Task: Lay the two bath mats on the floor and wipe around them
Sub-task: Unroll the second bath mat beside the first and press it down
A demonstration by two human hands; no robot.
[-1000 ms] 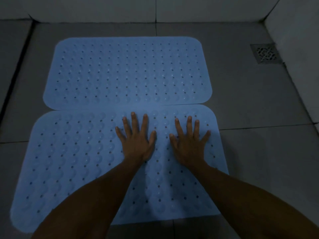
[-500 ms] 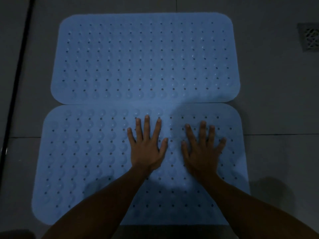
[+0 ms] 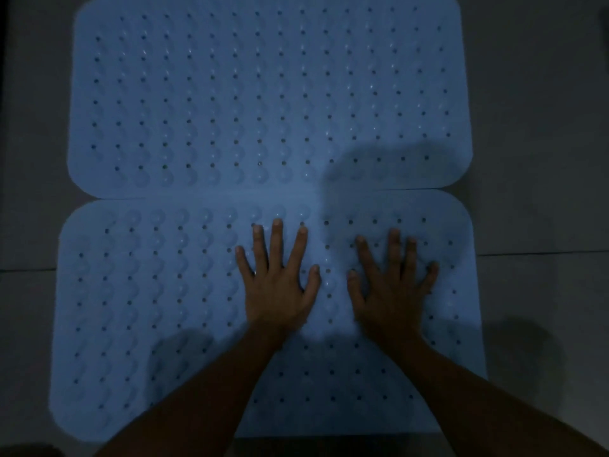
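Observation:
Two light blue bath mats with rows of small holes and bumps lie flat on the floor, long edges touching. The far mat (image 3: 263, 94) fills the upper part of the view. On the near mat (image 3: 148, 308) both my hands rest palm down with fingers spread. My left hand (image 3: 280, 285) presses near the mat's middle. My right hand (image 3: 392, 288) lies just to its right, in shadow. Neither hand holds anything. My forearms hide part of the near mat's front edge.
Grey floor tiles (image 3: 540, 159) surround the mats on the left, right and front. A grout line (image 3: 543, 254) runs across the floor at the right, level with my hands. The room is dim.
The view has moved closer and further over the mats, so the drain and wall have left the frame. My hands stay flat on the near mat in about the same spot.

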